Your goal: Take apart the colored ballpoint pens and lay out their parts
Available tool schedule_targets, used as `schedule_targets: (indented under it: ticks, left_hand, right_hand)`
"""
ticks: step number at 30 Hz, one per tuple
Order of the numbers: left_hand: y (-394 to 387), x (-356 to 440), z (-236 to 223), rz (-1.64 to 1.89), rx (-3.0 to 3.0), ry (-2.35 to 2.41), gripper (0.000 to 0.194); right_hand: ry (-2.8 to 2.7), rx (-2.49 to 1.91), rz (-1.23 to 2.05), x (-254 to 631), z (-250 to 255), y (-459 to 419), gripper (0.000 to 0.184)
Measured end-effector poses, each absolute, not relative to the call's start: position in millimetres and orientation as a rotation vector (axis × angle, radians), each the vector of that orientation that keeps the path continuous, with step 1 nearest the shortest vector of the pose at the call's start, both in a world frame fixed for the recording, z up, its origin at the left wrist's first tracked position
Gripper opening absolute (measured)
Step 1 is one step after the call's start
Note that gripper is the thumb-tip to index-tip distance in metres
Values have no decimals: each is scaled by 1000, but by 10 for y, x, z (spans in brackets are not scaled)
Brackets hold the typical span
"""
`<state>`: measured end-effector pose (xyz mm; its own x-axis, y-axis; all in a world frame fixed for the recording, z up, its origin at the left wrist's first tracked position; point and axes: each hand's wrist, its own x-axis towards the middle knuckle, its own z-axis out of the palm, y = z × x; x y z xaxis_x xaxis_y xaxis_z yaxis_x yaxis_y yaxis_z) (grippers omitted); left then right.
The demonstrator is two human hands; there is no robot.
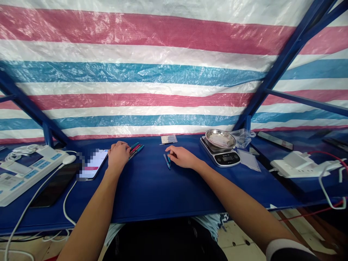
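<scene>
My left hand (118,156) rests on the blue bench top (152,188) with its fingers curled over the ends of a small bundle of coloured pens (136,149). My right hand (181,157) lies a little to the right, fingers closed around a blue pen (166,161) whose tip points toward me. A small clear packet (168,139) lies just beyond the two hands near the back edge.
A phone (94,164) with a lit screen lies left of my left hand. White power strips (29,170) and cables fill the far left. A digital scale (223,154) carries a steel dish, with plastic bags (246,136) beside it. Another white power strip (299,165) sits at right. A striped tarp hangs behind.
</scene>
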<state>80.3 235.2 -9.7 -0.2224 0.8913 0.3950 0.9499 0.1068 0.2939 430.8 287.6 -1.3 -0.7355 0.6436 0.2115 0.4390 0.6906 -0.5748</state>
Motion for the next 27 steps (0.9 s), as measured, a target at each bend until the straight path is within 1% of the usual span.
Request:
schedule_targets:
  ticks: [2, 4, 7, 8, 9, 12, 15, 16, 19, 20, 23, 27]
  left_hand:
    - [2362, 871, -68, -831, -1878, -2147, 16]
    - [2365, 1002, -29, -912, -1937, -2029, 15]
    - [2333, 1309, 22, -1036, -2328, -1735, 20]
    - [2313, 1425, 31, -1060, -2490, -1614, 22]
    - [2290, 1536, 34, -1070, -2612, -1522, 24]
    - [2236, 1782, 8, -1091, -2778, -1411, 27]
    - [2233, 1831, -41, -1167, -2766, -1493, 26]
    - [2241, 1813, -56, -1207, -2735, -1569, 28]
    - [2270, 1730, -82, -1319, -2633, -1840, 48]
    - [2278, 1708, -82, -1326, -2625, -1902, 47]
    - [2291, 1686, -70, -1310, -2643, -1948, 36]
    - [2292, 1706, -51, -1363, -2619, -1891, 32]
  right_hand:
    - [-2437, -888, 739, 4296, -26, 2880, 28]
    - [-2336, -930, 797, 4276, -45, 2887, 32]
    - [-2131, -935, 939, 4237, -70, 2898, 50]
    - [-2075, -904, 1006, 4225, -75, 2901, 53]
    - [-2036, -861, 1081, 4215, -78, 2903, 52]
    - [-1985, -751, 1257, 4201, -77, 2914, 40]
    - [-1916, -771, 1262, 4211, -70, 2940, 39]
    - [-1887, -788, 1255, 4218, -68, 2950, 39]
    - [-1820, -813, 1269, 4238, -59, 2979, 40]
    - [-1809, -814, 1277, 4246, -55, 2987, 40]
    - [-1803, -811, 1283, 4276, -45, 3013, 38]
    - [-1861, -720, 1205, 4319, -29, 3047, 28]
